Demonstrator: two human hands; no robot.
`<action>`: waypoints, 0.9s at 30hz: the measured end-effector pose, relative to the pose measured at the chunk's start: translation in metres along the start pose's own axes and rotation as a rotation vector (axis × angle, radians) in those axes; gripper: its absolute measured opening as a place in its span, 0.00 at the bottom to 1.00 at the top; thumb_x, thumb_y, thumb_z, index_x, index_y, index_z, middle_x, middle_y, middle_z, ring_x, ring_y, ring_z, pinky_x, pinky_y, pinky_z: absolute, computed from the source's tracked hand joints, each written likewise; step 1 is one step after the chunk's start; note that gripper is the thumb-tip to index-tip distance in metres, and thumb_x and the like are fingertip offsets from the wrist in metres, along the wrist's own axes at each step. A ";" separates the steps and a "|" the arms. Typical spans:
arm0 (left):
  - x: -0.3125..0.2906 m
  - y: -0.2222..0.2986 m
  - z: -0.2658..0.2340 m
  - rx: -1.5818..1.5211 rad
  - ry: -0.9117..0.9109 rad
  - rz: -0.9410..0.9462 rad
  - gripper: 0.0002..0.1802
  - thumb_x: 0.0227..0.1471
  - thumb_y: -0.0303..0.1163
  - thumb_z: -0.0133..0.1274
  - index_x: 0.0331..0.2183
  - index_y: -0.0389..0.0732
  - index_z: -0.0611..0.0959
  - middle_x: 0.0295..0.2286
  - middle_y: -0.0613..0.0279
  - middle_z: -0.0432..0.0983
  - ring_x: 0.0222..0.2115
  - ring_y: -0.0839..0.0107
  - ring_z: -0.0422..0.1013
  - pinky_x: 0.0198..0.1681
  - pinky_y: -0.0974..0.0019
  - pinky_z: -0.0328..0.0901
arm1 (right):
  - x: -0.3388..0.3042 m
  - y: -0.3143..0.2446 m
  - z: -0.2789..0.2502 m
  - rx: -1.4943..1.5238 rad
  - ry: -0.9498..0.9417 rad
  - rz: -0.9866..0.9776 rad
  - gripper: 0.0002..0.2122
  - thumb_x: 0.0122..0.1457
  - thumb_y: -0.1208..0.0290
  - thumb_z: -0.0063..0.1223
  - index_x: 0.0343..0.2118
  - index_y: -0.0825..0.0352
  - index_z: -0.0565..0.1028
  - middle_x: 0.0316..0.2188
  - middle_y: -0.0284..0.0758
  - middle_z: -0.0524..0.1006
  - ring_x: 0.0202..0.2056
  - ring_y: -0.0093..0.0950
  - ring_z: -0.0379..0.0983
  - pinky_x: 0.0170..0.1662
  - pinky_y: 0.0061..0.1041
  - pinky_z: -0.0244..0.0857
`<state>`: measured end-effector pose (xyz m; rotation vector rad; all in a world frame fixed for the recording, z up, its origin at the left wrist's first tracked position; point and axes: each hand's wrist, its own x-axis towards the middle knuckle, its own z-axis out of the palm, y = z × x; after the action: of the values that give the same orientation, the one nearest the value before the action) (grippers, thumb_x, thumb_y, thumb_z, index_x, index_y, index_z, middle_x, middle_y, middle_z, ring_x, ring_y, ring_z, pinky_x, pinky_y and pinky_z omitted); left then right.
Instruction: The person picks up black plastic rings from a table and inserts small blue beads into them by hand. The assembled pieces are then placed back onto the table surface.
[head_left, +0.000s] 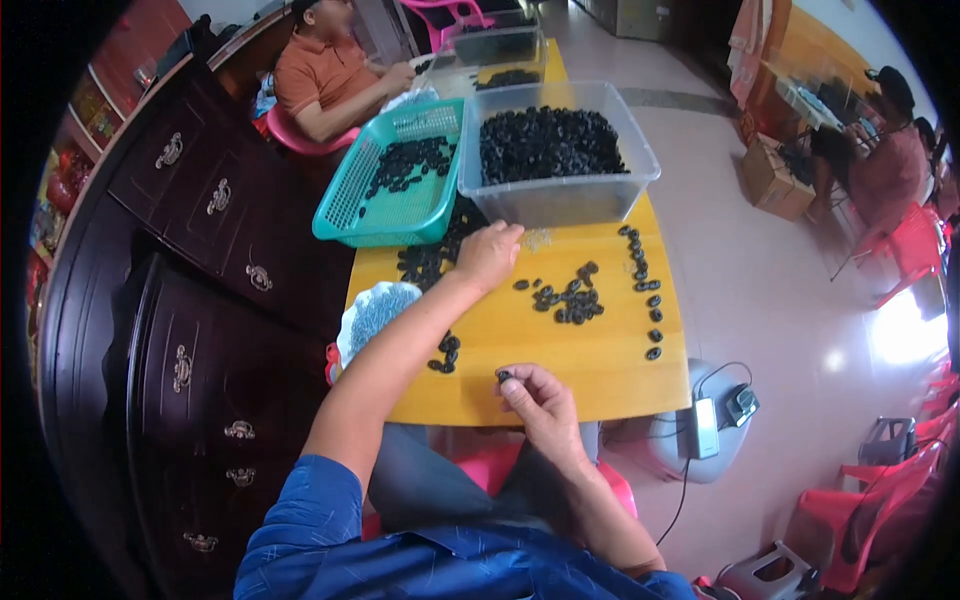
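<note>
Near the front edge of the yellow table (610, 390), my right hand (543, 405) pinches a small black oval part (504, 376) between thumb and fingers. My left hand (488, 258) reaches forward to the front of a clear plastic bin (550, 206). Its fingers are drawn together beside a small scatter of tiny pale pieces (539, 238); what they hold, if anything, is hidden. Between my hands and to the right lies a loose group of black oval parts (575, 304). A wavy-rimmed white dish (351, 330) of tiny bluish pieces stands beside my left forearm.
The bin is heaped with black parts (550, 145). A green basket (345, 215) holds more. A row of black parts (640, 270) runs along the right edge. Dark drawers (200, 330) stand left. A co-worker (325, 70) sits far left; a grey stool (670, 445) bears a cabled device.
</note>
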<state>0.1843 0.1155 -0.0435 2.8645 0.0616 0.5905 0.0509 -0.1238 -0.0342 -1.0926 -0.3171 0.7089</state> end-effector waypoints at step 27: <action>-0.042 0.021 -0.010 -0.308 -0.079 0.079 0.09 0.53 0.28 0.55 0.37 0.38 0.84 0.32 0.53 0.81 0.34 0.55 0.78 0.37 0.58 0.72 | 0.001 0.002 0.003 -0.004 -0.059 -0.057 0.11 0.67 0.69 0.52 0.47 0.71 0.75 0.34 0.28 0.79 0.32 0.15 0.70 0.38 0.17 0.67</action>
<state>0.1419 0.0937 -0.0465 2.5956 -0.1433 0.4551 0.0495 -0.1208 -0.0344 -1.0635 -0.3989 0.6909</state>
